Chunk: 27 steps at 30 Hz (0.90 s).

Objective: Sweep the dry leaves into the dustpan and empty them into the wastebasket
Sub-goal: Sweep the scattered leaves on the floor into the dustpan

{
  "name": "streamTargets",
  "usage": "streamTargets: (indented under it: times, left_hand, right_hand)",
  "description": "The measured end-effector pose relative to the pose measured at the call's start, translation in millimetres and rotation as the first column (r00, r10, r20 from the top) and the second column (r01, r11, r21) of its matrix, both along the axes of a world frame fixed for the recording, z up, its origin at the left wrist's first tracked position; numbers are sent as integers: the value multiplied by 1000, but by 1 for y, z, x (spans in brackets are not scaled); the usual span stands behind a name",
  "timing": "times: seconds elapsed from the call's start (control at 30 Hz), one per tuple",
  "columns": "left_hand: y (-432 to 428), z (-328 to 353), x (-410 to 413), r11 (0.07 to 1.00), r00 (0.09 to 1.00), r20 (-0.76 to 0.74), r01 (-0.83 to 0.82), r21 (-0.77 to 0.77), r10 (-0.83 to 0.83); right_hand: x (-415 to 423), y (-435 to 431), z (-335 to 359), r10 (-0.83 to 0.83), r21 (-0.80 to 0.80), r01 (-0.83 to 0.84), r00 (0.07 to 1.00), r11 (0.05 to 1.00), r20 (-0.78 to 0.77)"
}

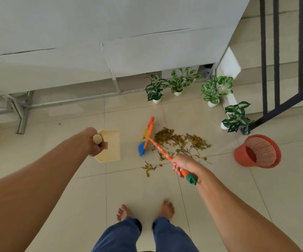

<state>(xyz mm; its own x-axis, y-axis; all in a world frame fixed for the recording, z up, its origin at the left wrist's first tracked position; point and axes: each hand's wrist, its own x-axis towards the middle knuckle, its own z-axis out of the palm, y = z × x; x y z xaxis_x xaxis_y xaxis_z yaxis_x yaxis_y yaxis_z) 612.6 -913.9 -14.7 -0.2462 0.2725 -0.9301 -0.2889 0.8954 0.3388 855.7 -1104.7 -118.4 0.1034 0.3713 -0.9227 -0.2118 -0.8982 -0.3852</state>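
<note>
A barefoot person stood on the pale tiled floor, left hand curled tight round the handle of a cream plastic dustpan at eleven o'clock. The right hand gripped an orange-handled, blue-bristled broom, its head just beside scattered brown dry leaves at one o'clock; a red mesh plastic wastebasket sat at two o'clock.

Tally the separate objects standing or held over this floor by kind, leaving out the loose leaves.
Potted plants: 4
Broom: 1
Dustpan: 1
Wastebasket: 1
Total: 7
</note>
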Motion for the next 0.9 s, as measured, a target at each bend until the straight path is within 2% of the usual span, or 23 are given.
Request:
streamTargets:
  times: [0.17,0.27,0.43,0.53,0.7,0.8,0.9]
  left_hand:
    - [-37,-3,-23,999,1000,-5,30,-10,-30]
    - [-52,-10,-34,999,999,35,-8,-38,9]
    - [-71,-7,-57,999,999,40,-14,-36,15]
    - [-90,-5,-77,999,999,37,17,-34,-16]
    - [-124,-10,-116,997,998,7,68,-38,-67]
    - [-138,-14,-139,994,995,-8,101,-41,-102]
    - [-151,-9,-155,993,994,-15,105,-54,-106]
  right_hand:
    - [7,-29,-1,-51,-31,53,997,998,63]
    - [5,-44,9,-48,24,47,998,999,34]
    - [-40,-54,18,59,41,-58,998,997,-34]
    - [-77,-55,9,154,-26,-154,988,988,25]
    - [-119,-73,5,241,-55,-235,941,970,238]
    - [-134,-100,13,233,-24,-236,929,971,286]
    - [-148,-123,29,248,24,-263,932,964,266]
